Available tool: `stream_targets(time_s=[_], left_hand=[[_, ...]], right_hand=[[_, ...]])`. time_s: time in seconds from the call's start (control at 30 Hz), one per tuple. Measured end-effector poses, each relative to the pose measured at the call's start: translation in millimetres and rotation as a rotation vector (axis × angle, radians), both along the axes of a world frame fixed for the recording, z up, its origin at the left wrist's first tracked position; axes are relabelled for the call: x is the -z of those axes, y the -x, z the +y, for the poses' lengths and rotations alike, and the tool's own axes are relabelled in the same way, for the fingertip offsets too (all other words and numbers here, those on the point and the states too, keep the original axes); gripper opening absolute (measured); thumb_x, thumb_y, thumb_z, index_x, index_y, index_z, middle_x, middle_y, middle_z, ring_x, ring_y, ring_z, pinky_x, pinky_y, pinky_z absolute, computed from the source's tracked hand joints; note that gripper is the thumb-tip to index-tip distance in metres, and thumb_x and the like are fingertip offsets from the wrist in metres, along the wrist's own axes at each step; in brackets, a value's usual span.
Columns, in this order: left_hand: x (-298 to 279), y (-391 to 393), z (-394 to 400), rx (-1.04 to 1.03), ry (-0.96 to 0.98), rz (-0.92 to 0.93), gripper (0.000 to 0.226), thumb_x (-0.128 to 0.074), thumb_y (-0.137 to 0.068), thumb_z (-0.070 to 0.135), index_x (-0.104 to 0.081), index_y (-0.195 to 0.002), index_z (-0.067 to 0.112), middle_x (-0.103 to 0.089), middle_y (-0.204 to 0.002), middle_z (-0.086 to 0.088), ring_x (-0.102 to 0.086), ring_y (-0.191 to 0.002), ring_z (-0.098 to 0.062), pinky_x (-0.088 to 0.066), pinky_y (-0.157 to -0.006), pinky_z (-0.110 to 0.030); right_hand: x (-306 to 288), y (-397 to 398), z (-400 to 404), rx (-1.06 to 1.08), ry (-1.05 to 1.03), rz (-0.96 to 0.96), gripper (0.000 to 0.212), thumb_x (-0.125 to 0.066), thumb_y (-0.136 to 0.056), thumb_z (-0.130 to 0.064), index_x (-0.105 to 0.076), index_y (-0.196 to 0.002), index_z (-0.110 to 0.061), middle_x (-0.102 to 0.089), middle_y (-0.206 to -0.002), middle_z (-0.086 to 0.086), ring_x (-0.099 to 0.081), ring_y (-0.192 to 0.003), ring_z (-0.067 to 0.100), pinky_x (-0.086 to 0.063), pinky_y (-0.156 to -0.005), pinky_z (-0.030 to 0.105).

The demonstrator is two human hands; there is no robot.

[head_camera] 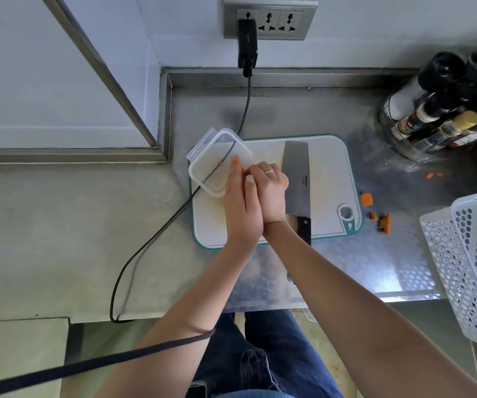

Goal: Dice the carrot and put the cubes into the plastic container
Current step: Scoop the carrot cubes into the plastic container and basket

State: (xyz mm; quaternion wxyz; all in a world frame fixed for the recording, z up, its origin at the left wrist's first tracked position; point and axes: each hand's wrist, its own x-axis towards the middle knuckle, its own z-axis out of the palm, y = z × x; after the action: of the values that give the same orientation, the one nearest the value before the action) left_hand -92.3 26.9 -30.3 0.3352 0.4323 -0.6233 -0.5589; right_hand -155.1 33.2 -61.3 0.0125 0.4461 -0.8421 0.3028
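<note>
Nearest to us, over the front half of the cutting board (329,179), our two hands meet edge to edge. Our left hand (240,208) lies with fingers straight and together, its fingertips reaching the near rim of the plastic container (211,168). Our right hand (269,193) is curled beside it, knuckles up, a ring on one finger, and seems to be cupped against the left; orange shows at its far edge and between the two hands, so we judge we are gathering carrot cubes (284,182) between the palms, though most of them are hidden and we cannot tell how many we hold.

Just right of the right hand the cleaver (296,173) lies flat on the board, untouched, its long axis running away from us, handle towards us.

Beyond our fingertips, and a little left, sits the container, tilted over the board's far-left corner with a black cable (246,110) crossing it. That is the relation that matters: the container lies straight ahead of the left hand, touching it, so we judge the cubes need only a short push or lift forward and leftward.

Off to the right on the table (346,268) lie a few carrot scraps (366,199), well apart from both hands.
</note>
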Motion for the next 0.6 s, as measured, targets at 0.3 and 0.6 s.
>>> stream_targets(time_s=[0.3, 0.6], left_hand=[[-25.6, 20.8, -7.5, -0.217, -0.619, 0.259, 0.022, -0.047, -0.096, 0.028, -0.064, -0.108, 0.024, -0.065, -0.104, 0.004, -0.061, -0.098, -0.008, -0.043, -0.095, -0.027], [-41.4, 23.8, -35.3, -0.108, -1.075, 0.238, 0.030, -0.049, -0.095, 0.033, -0.061, -0.073, 0.017, -0.062, -0.070, 0.002, -0.062, -0.072, -0.013, -0.051, -0.078, -0.027]], right_hand=[[-23.3, -6.4, -4.3, 0.304, 0.295, -0.479, 0.042, -0.049, -0.089, -0.033, -0.038, -0.054, -0.014, -0.038, -0.049, -0.005, -0.033, -0.048, 0.009, -0.030, -0.049, 0.024], [-36.1, -7.0, -16.0, 0.419, 0.401, -0.705, 0.056, -0.032, -0.097, -0.034, -0.063, -0.059, -0.009, -0.063, -0.055, -0.003, -0.062, -0.058, 0.014, -0.050, -0.065, 0.032]])
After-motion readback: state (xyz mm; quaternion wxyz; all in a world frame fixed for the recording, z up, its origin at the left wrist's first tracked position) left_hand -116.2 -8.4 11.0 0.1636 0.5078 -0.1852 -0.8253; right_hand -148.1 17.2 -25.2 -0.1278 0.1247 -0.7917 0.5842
